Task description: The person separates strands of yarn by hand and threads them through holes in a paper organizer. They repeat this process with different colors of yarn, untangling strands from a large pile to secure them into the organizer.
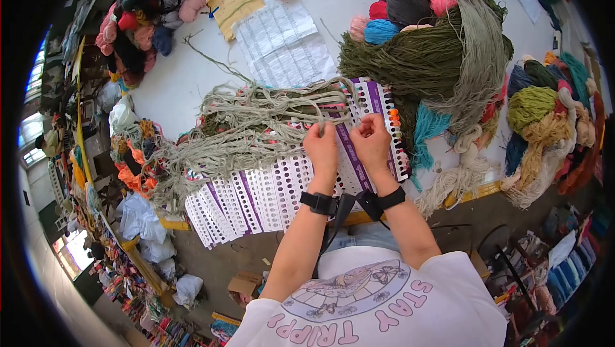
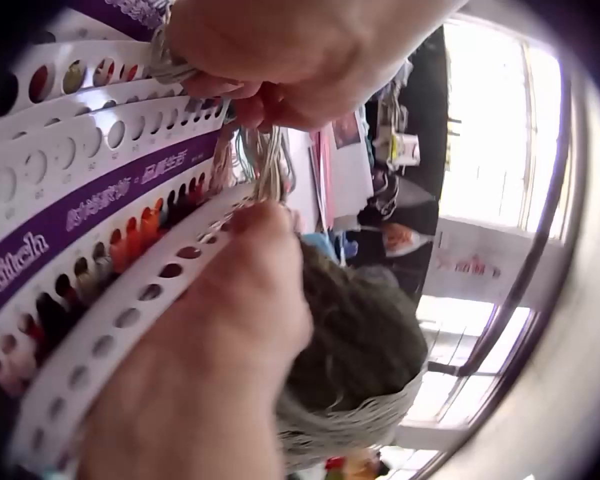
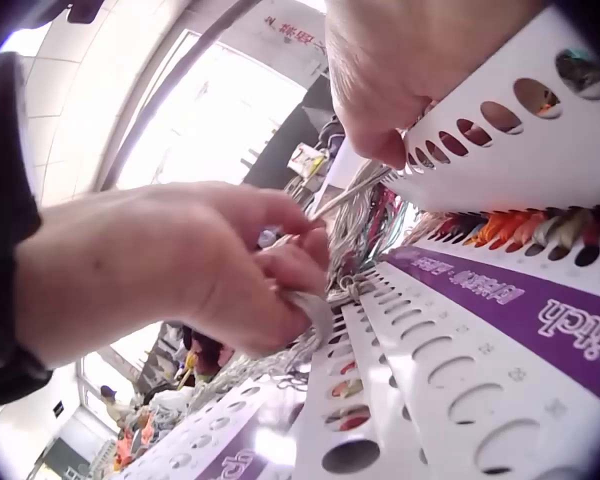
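My left hand (image 1: 320, 129) and right hand (image 1: 367, 125) are side by side over a fan of white and purple perforated shade cards (image 1: 269, 188). Both pinch strands of a pale grey-green yarn bundle (image 1: 256, 116) that trails off to the left across the cards. In the left wrist view the taut strands (image 2: 270, 165) run between the left hand (image 2: 250, 95) above and the right hand (image 2: 255, 225) below. In the right wrist view the left hand (image 3: 305, 275) pinches a strand end against a card (image 3: 450, 360), and the right hand (image 3: 385, 150) holds the strand by a card's edge.
A large heap of olive and grey-green skeins (image 1: 435, 59) lies right of the cards, with more coloured yarn at far right (image 1: 544, 116) and top left (image 1: 144, 14). A printed white sheet (image 1: 285, 43) lies behind. The table edge (image 1: 173, 224) runs below the cards.
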`<action>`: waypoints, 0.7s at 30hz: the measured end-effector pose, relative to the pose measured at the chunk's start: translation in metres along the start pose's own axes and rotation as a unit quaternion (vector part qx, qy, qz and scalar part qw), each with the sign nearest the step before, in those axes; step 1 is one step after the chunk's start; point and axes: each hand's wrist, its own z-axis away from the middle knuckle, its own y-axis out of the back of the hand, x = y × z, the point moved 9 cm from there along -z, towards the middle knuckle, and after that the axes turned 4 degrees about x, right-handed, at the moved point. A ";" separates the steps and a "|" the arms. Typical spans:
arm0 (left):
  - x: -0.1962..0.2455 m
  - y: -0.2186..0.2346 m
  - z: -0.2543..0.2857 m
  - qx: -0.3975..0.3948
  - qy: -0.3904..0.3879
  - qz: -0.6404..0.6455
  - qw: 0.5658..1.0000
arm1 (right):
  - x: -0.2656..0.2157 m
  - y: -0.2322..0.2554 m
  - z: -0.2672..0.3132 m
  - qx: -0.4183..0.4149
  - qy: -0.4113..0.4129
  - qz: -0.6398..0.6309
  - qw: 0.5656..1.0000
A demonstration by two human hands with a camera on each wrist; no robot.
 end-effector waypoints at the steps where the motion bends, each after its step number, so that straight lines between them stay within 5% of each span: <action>1: -0.003 0.005 0.001 -0.003 0.044 0.069 0.997 | 0.000 0.004 -0.001 0.022 -0.005 -0.003 1.000; 3: -0.003 0.023 0.000 -0.011 0.132 0.201 0.971 | 0.000 -0.002 0.000 0.011 0.021 0.029 0.999; 6: 0.030 0.049 0.003 -0.131 0.178 0.388 0.895 | -0.006 -0.014 0.005 -0.016 0.087 0.091 0.992; 9: 0.083 0.110 0.005 -0.216 0.112 0.384 0.891 | -0.001 -0.028 0.013 -0.055 0.092 0.141 0.984; 11: 0.108 0.171 0.000 -0.141 0.081 0.438 0.884 | 0.004 -0.034 0.015 -0.066 0.084 0.177 0.978; 14: 0.169 0.269 0.001 -0.186 0.005 0.530 0.827 | 0.007 -0.038 0.017 -0.081 0.063 0.219 0.970; 17: 0.222 0.404 0.003 -0.090 -0.074 0.521 0.846 | 0.007 -0.040 0.019 -0.070 0.075 0.238 0.966; 19: 0.260 0.510 0.014 -0.066 -0.219 0.470 0.852 | 0.006 -0.041 0.021 -0.075 0.073 0.247 0.963; 21: 0.292 0.568 0.041 -0.059 -0.310 0.473 0.823 | 0.015 -0.045 0.018 -0.037 0.109 0.272 0.955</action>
